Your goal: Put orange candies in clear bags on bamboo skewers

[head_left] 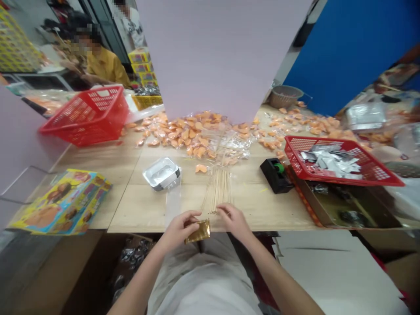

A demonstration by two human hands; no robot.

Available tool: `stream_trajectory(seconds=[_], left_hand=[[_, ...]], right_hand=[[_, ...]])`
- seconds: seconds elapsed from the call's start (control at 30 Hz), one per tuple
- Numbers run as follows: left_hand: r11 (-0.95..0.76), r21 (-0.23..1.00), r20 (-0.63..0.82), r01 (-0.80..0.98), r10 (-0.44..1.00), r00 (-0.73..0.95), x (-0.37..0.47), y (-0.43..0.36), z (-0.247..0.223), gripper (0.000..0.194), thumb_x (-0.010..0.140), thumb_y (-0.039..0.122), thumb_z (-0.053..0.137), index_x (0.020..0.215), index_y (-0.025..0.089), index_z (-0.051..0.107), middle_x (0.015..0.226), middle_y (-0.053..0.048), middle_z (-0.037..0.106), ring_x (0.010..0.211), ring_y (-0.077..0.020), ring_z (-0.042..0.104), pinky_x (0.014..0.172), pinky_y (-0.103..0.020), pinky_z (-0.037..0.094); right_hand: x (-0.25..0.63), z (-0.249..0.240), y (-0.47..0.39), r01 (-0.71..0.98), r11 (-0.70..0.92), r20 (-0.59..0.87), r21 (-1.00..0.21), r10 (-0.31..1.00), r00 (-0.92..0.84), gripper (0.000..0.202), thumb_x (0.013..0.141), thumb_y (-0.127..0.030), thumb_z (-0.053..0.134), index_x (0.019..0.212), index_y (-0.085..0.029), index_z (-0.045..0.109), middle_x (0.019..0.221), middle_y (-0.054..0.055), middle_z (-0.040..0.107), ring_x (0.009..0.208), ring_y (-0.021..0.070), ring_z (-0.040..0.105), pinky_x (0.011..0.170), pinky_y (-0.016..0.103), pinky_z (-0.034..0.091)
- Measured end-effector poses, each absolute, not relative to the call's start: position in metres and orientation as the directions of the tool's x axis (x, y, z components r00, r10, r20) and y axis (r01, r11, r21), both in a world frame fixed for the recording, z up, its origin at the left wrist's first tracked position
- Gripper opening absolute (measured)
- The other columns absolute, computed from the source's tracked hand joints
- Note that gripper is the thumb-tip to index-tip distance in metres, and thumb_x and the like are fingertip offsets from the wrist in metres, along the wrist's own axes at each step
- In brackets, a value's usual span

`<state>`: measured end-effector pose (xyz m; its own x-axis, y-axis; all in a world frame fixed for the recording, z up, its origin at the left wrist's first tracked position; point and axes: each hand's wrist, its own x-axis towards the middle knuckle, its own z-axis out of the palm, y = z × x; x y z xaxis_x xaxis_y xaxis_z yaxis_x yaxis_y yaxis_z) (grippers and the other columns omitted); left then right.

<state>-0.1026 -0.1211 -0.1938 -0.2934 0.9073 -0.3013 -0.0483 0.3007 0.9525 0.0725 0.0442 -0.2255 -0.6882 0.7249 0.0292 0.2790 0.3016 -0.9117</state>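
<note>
A shiny gold packet [200,231] is pinched in my left hand [181,228], just over the table's front edge. My right hand [233,218] has its fingertips at the near ends of a bundle of thin wooden sticks [220,188]; its fingers are bent together, and what they grip, if anything, is too small to make out. The sticks lie on the wooden table, pointing away from me. Beyond them is a heap of orange pieces in clear wrappers [193,131]. A stack of foil trays [162,173] sits left of the sticks.
A black tape dispenser [277,176] stands on the right, beside a red basket of silver packets [331,162] above an open box [348,208]. Colourful printed packages [62,201] lie at left, with another red basket [95,118] behind. A person in yellow [106,65] is at back left.
</note>
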Motion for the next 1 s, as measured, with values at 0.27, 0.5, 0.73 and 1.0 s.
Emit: stream_trajectory(seconds=[0.27,0.5,0.73,1.0], left_hand=[[0.176,0.933,-0.32,-0.314,0.804,-0.502,-0.118,-0.114,-0.216,0.052,0.069,0.049,0.076,0.11,0.017,0.068,0.092,-0.006,0.07,0.084,-0.0202,0.065,0.074,-0.029,0.05],[0.09,0.938,-0.292,-0.335,0.724,-0.625,-0.127,-0.137,-0.201,0.055,0.066,0.045,0.08,0.114,0.022,0.068,0.087,-0.002,0.069,0.078,-0.0165,0.065,0.064,-0.021,0.05],[0.026,0.913,-0.253,-0.407,0.819,-0.515,-0.095,-0.071,-0.125,0.049,0.068,0.037,0.08,0.113,0.021,0.069,0.107,-0.007,0.07,0.092,-0.0192,0.067,0.07,-0.023,0.054],[-0.324,0.921,0.273,-0.217,0.933,-0.234,0.032,0.129,0.003,0.034,0.083,0.02,0.064,0.117,0.016,0.063,0.109,-0.013,0.068,0.101,-0.0225,0.065,0.089,-0.038,0.051]], right_hand=[[0.055,-0.247,0.15,0.565,0.403,0.258,-0.72,0.911,-0.321,0.035,0.078,-0.029,0.06,0.109,-0.015,0.07,0.09,0.011,0.057,0.095,0.0275,0.052,0.092,0.042,0.04],[0.057,-0.247,0.15,0.514,0.377,0.293,-0.771,0.926,-0.239,0.023,0.083,-0.03,0.053,0.081,-0.016,0.071,0.084,0.009,0.061,0.083,0.0215,0.056,0.079,0.034,0.046],[0.064,-0.222,0.136,0.376,0.309,0.269,-0.873,0.95,-0.158,0.034,0.083,-0.046,0.051,0.088,-0.016,0.068,0.089,0.01,0.066,0.082,0.0215,0.06,0.075,0.035,0.049],[0.133,-0.053,0.139,-0.249,0.193,0.238,-0.949,0.957,-0.166,0.036,0.081,-0.048,0.065,0.105,-0.022,0.056,0.069,-0.003,0.06,0.05,0.0118,0.054,0.043,0.022,0.041]])
